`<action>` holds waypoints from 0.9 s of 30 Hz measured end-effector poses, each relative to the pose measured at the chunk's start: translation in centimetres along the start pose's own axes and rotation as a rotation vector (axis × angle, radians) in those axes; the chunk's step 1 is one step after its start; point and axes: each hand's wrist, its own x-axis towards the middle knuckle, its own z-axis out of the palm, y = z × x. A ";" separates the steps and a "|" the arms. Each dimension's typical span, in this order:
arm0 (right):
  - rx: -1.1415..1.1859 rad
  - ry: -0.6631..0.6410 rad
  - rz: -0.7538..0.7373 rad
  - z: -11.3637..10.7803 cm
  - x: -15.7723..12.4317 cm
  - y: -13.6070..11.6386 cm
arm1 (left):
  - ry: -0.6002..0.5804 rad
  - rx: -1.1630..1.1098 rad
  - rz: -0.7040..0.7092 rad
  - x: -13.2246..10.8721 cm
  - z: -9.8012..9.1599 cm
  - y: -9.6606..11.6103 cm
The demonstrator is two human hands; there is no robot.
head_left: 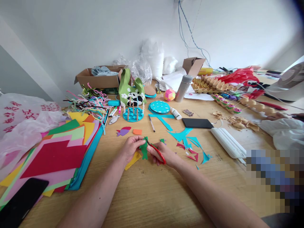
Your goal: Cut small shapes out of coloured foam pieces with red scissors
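Coloured sheets (55, 158) left, blue scraps (182, 135) right, pen (151, 123) far, yellow piece (133, 161) just beside left hand (133, 146); its fingers pinch green cutout (144, 152) at far end, rest sticking out nearer; right hand (164, 152) grips red scissors (159, 154), blades at cutout

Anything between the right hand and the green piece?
Only the scissors the right hand holds, blades at the piece's upper part. Nothing else visible blocks the green piece; the left hand grips its other side.

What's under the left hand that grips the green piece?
A yellow piece shows partly below the left hand; whatever the hand covers, and anything beneath that piece, is hidden.
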 end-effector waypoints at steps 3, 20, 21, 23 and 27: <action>-0.011 0.011 0.006 0.0 0.0 -0.1 | 0.003 -0.012 -0.006 0.0 0.0 0.1; -0.005 -0.006 -0.011 0.0 -0.1 -0.2 | -0.011 0.006 0.030 0.1 -0.1 -0.2; 0.001 -0.009 -0.012 0.0 -0.1 -0.2 | -0.018 0.008 0.033 0.1 -0.2 -0.2; 0.013 -0.015 -0.016 0.0 -0.2 -0.2 | -0.023 0.007 0.039 0.1 -0.2 -0.2; 0.022 -0.020 -0.012 -0.1 -0.1 -0.1 | -0.032 -0.002 0.044 0.1 -0.1 -0.1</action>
